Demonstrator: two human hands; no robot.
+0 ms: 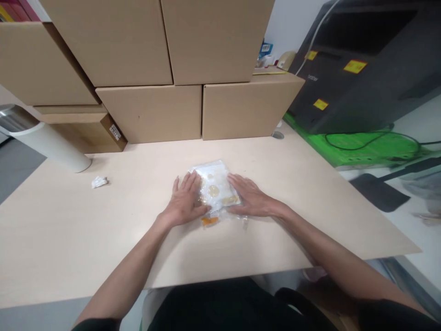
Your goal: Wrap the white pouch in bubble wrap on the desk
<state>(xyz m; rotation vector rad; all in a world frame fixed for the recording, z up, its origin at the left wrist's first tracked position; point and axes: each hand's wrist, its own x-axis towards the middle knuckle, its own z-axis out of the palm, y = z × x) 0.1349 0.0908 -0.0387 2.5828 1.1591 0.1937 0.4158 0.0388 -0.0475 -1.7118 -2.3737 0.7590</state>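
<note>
A flat white packet in clear plastic wrap (217,181) lies on the light wooden table. It bears a round gold mark and a yellowish strip along its lower right edge. My left hand (186,200) rests open against its left side, fingers spread and thumb at the lower edge. On the opposite side, my right hand (250,196) lies open with its fingertips touching the wrap. Loose clear plastic and a small orange piece (210,221) show just below the packet, toward me. What the orange piece is I cannot tell.
Stacked cardboard boxes (148,115) line the back of the table. A white bottle with a metal cap (51,145) stands at the left, near a crumpled white scrap (99,182). To the right are a dark Brother machine (330,87), a green surface (372,149) and a black flat-ended object (379,191).
</note>
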